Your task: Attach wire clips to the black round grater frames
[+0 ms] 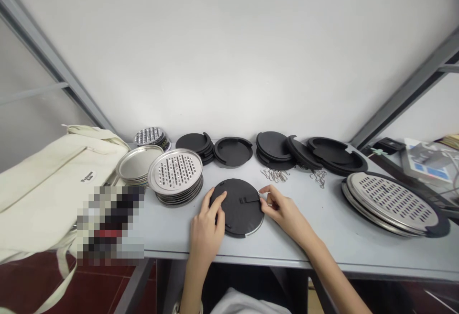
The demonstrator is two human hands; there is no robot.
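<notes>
A black round cover [236,216] lies flat on the grey table in front of me, with a strip of silvery metal rim showing at its lower right. My left hand [207,223] holds its left side, the index finger and thumb pressed on top and other fingers at the edge. At the right edge, my right hand [278,206] pinches a small bent metal wire clip [258,194], partly hidden by the fingers, beside a narrow slot [251,200] in the cover. Loose wire clips [275,175] lie just beyond the cover, with more wire clips [318,178] to their right.
Stacked metal grater discs [175,173] and plain metal discs [139,161] stand left; another grater stack [398,197] lies right. Several black covers [233,151] line the wall. A cream bag [53,185] leans at the left, beside a blurred patch. Grey posts [401,87] flank the table.
</notes>
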